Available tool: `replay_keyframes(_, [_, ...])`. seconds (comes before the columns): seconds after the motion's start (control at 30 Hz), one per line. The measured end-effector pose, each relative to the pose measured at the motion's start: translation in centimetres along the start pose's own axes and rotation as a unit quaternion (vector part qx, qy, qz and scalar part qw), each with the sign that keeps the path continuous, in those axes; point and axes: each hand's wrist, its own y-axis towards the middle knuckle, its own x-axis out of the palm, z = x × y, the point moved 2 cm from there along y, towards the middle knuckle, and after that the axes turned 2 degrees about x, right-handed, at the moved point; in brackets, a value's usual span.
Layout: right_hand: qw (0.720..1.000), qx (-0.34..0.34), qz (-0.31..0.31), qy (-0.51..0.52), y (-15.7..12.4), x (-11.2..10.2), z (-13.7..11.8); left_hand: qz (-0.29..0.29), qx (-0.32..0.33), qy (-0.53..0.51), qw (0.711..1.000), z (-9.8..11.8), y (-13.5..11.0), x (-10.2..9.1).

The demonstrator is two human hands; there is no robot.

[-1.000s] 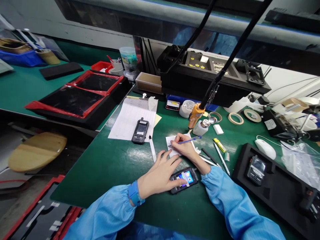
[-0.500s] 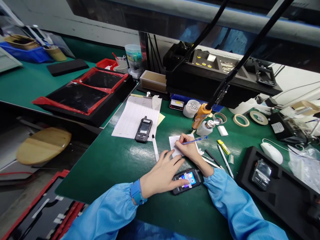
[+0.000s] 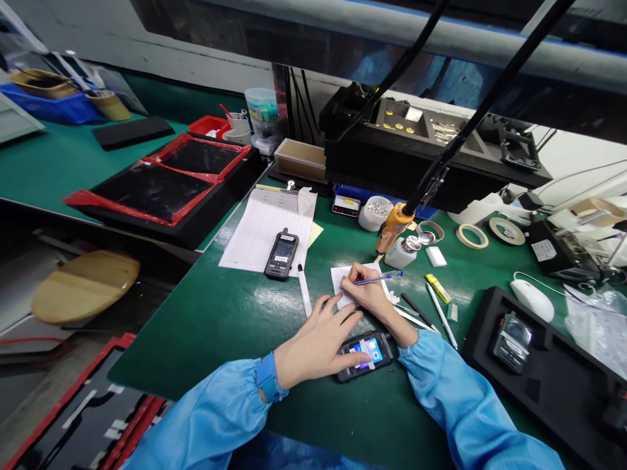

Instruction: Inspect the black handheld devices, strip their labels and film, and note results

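Observation:
A blue pen [image 3: 378, 278] is pinched in my right hand [image 3: 367, 292], its writing end down on a small white sheet of paper [image 3: 337, 277]. My left hand [image 3: 316, 339] lies spread, with its fingertips at the paper's lower edge. The left thumb reaches over the lit screen of a black handheld phone [image 3: 375, 350] lying on the table; whether it touches the screen I cannot tell. A second black handheld with a stub antenna [image 3: 282, 254] rests on a ruled form [image 3: 246, 237] on a clipboard. Beside that form lies a white marker [image 3: 304, 292].
An orange electric screwdriver [image 3: 393, 227] hangs over a white dispenser bottle [image 3: 400, 253]. On the right are a black foam tray [image 3: 558, 398] holding another handheld [image 3: 513, 342], a white mouse [image 3: 533, 296] and tape rolls [image 3: 471, 235]. Black panels edged in red film [image 3: 161, 176] lie left.
My right hand has shifted very slightly left along the paper, and the pen's upper end has dipped a little. My left hand has stayed in place.

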Motion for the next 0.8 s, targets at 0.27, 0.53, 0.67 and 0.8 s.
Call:
replay_keyframes(0.27, [1.0, -0.004, 0.018, 0.001, 0.18, -0.33, 0.22, -0.001, -0.001, 0.002, 1.0, -0.19, -0.19, 0.28])
replay_keyframes(0.53, [1.0, -0.003, 0.009, -0.004, 0.22, -0.43, 0.2, 0.002, -0.002, -0.001, 1.0, -0.18, -0.13, 0.3])
replay_keyframes(0.67, [1.0, -0.002, 0.014, -0.002, 0.11, -0.33, 0.07, -0.001, -0.002, -0.003, 1.0, -0.07, -0.11, 0.16])
replay_keyframes(0.8, [1.0, -0.001, 0.023, 0.001, 0.11, -0.52, 0.15, -0.004, -0.005, -0.001, 1.0, -0.06, -0.19, 0.19])
